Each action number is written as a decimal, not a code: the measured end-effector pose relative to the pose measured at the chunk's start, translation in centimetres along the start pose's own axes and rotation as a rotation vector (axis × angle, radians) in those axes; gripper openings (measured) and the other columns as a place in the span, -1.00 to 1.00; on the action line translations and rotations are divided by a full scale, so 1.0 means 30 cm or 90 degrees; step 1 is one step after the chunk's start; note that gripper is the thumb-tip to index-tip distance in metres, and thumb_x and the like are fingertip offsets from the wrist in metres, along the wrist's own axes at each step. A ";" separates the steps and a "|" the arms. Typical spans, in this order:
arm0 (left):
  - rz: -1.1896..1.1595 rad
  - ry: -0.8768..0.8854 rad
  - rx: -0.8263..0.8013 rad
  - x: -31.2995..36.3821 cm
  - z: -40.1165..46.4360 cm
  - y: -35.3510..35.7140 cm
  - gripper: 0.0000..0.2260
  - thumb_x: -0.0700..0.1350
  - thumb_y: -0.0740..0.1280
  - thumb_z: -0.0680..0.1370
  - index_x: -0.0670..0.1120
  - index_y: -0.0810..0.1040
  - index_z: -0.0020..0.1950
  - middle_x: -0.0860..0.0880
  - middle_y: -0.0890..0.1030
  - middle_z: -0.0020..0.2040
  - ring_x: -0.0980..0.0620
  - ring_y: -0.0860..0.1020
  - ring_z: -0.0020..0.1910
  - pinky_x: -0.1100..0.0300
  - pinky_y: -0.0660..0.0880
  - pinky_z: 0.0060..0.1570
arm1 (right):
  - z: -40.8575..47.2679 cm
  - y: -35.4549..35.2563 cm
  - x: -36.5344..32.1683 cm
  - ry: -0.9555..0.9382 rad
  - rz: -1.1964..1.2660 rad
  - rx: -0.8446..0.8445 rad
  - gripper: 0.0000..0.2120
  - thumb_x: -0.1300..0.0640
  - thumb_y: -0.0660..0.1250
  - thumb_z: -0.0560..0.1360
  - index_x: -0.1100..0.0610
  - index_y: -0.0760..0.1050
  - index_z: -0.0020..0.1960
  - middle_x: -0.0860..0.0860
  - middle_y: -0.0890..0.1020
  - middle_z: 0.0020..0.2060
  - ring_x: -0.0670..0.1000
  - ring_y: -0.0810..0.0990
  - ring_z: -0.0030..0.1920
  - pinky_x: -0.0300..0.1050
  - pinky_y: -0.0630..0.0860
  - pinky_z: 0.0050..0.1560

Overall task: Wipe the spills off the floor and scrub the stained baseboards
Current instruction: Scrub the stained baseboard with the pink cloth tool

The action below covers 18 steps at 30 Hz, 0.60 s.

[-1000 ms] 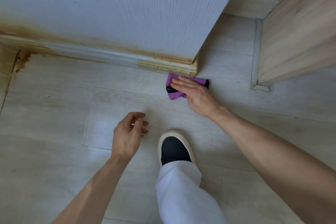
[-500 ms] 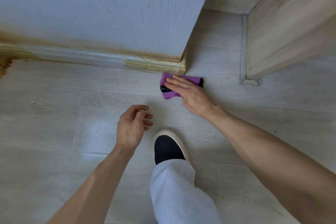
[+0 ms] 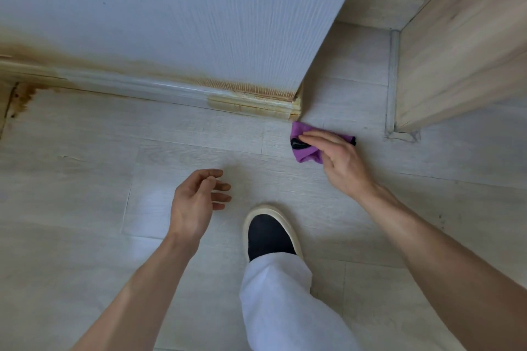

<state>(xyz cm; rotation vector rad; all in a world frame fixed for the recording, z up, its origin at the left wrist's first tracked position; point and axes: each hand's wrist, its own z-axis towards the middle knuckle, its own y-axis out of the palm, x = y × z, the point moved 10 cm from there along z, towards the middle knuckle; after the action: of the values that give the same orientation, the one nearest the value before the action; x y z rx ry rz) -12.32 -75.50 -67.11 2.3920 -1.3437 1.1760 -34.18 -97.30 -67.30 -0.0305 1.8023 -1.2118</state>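
Along the wall's foot, a stained baseboard [image 3: 171, 90] is running toward the corner; below it, the left hand [image 3: 194, 202] is hovering over the floor [image 3: 71, 165], fingers loosely curled and holding nothing, while the right hand [image 3: 340, 161] is pressing a purple cloth [image 3: 306, 155] onto the floor just beside the baseboard's end.

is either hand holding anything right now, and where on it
The right hand presses the purple cloth to the floor, fingers flat across its top. The left hand holds nothing.
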 end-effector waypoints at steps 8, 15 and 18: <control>-0.025 -0.029 -0.024 -0.031 -0.013 0.068 -0.75 -0.24 0.18 0.66 -0.10 0.66 0.09 -0.10 0.73 -0.13 -0.08 0.68 -0.22 0.10 0.58 -0.15 | -0.080 -0.049 -0.021 0.067 0.103 0.081 -0.50 0.51 0.14 0.57 0.18 0.55 0.39 0.02 0.55 0.37 -0.01 0.50 0.40 -0.20 0.43 0.40; -0.006 -0.034 -0.043 -0.019 -0.015 0.108 -0.77 -0.24 0.20 0.65 -0.09 0.66 0.10 -0.10 0.73 -0.12 -0.08 0.69 -0.20 0.08 0.61 -0.12 | -0.128 0.117 -0.049 -0.059 -0.166 0.035 -0.52 0.27 0.27 0.59 0.23 0.42 0.51 0.12 0.41 0.52 0.14 0.30 0.56 0.09 0.23 0.58; -0.002 -0.038 -0.048 -0.022 -0.022 0.115 -0.77 -0.24 0.21 0.65 -0.09 0.66 0.09 -0.10 0.73 -0.13 -0.08 0.69 -0.20 0.06 0.60 -0.11 | -0.061 0.144 -0.096 -0.100 -0.244 0.024 -0.45 0.38 0.34 0.53 0.24 0.41 0.51 0.13 0.42 0.51 0.13 0.33 0.55 0.08 0.28 0.55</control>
<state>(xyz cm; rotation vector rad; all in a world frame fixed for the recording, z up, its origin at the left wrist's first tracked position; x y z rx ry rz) -15.57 -76.77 -67.91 2.3931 -1.3746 1.0413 -31.92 -92.40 -68.40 -0.4557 1.6805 -1.4658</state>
